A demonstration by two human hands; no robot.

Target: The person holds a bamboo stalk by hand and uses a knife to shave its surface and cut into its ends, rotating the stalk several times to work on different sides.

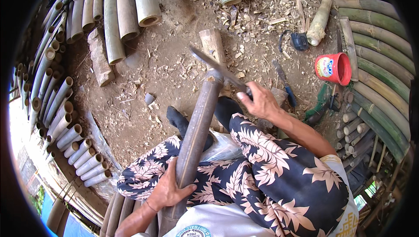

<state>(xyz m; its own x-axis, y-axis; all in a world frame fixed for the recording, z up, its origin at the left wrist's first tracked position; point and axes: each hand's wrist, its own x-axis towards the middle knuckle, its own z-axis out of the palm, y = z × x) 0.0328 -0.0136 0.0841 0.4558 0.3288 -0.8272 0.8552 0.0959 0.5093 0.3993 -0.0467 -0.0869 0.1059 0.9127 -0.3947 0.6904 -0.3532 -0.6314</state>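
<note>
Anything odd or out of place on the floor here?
Mostly litter: pale chips lie scattered over the dirt floor, thickest beyond and to the right of the bamboo pole. A blue-handled knife lies loose among them, near the right hand, rather than put away. No obvious damage stands out.

Red tub [342, 67]: printed label [327, 67] on its side, brand lettering in blue and white. White shirt [227, 219]: round teal emblem [193, 231], lettering around rim, digits within. Yellow print [348, 224] at shirt's right, unclear.
</note>
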